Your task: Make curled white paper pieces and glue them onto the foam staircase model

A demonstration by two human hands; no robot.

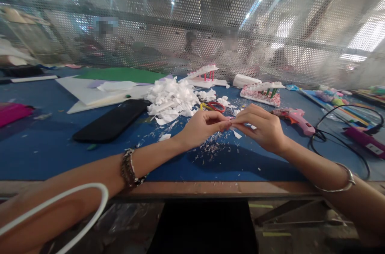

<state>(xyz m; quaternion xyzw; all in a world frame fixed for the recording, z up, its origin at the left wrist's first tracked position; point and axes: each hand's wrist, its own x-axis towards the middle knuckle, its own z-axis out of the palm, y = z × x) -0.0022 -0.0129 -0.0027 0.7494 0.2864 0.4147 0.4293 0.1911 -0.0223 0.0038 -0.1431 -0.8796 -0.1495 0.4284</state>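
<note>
My left hand and my right hand meet above the blue table, fingertips closed together. Between them shows a tiny pinkish-white piece, mostly hidden by the fingers and too small to name. Fine pale crumbs lie scattered on the table below. Just behind the left hand is a heap of torn white scraps. Red and yellow loops, perhaps scissor handles, lie beside it. To the right of my right hand rests a pink glue gun.
A black phone-like slab lies left. White sheets and a green sheet are behind it. Two small racks, one with red posts, one with green posts, stand farther back. A black cable loops right. A perforated metal screen rises behind.
</note>
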